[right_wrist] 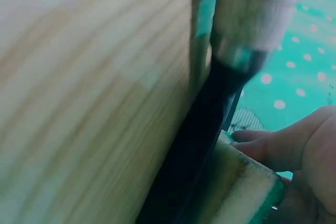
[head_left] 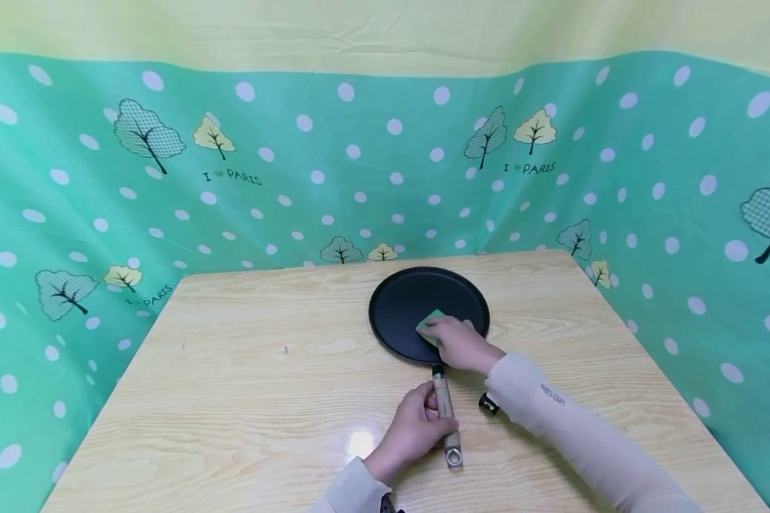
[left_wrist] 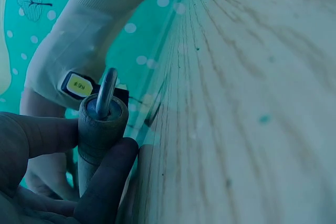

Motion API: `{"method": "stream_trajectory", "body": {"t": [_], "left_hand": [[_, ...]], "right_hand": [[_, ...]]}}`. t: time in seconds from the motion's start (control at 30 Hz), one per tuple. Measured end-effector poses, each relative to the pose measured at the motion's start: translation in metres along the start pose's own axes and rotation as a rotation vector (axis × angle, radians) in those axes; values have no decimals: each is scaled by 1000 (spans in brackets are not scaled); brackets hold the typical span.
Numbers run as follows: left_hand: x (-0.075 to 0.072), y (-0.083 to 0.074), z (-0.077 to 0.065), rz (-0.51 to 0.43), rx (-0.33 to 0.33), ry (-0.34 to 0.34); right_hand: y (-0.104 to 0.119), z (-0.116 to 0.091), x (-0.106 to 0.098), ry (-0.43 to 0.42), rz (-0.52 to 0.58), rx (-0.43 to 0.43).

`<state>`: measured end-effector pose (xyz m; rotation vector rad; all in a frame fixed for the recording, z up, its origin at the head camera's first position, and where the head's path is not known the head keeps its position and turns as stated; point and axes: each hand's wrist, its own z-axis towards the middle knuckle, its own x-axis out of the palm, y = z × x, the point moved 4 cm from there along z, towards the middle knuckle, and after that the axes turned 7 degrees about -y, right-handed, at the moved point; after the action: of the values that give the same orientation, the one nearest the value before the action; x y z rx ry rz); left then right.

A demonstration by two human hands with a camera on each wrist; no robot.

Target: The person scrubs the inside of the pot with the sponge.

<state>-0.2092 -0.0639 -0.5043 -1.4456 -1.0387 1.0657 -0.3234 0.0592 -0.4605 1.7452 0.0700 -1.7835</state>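
A flat black frying pan point(head_left: 398, 313) lies on the wooden table, its wooden handle point(head_left: 444, 402) pointing toward me. My left hand point(head_left: 413, 427) grips that handle, thumb on one side and fingers on the other. In the left wrist view the metal hanging ring point(left_wrist: 107, 93) stands out at the handle's end. My right hand point(head_left: 458, 342) pinches a sponge point(head_left: 431, 326) with a green layer and holds it on the pan's surface, toward the near right. The right wrist view shows the sponge's pale side point(right_wrist: 247, 192) beside the pan's dark rim.
The light wooden table point(head_left: 263, 399) spreads around the pan. A green polka-dot curtain point(head_left: 372, 164) with printed trees hangs behind and along both sides. A small black device point(head_left: 488, 404) sits at the right wrist.
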Motion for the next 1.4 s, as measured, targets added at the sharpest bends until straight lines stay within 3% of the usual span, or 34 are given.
{"method": "stream_trajectory", "body": {"t": [0.2, 0.43, 0.67, 1.07, 1.23, 1.4], "left_hand": [[-1, 0, 0, -16, 7, 6], [-2, 1, 1, -29, 2, -8], [-2, 3, 2, -22, 3, -15], [-2, 2, 3, 4, 11, -18], [-1, 1, 2, 21, 3, -18], [-1, 1, 1, 33, 1, -15]], "right_hand": [[4, 22, 5, 15, 34, -29], [-21, 50, 4, 7, 27, 45], [-32, 36, 1, -5, -22, 91], [-8, 6, 2, -25, 22, 82], [-3, 7, 5, -35, 29, 49], [1, 22, 6, -1, 38, 14]]}}
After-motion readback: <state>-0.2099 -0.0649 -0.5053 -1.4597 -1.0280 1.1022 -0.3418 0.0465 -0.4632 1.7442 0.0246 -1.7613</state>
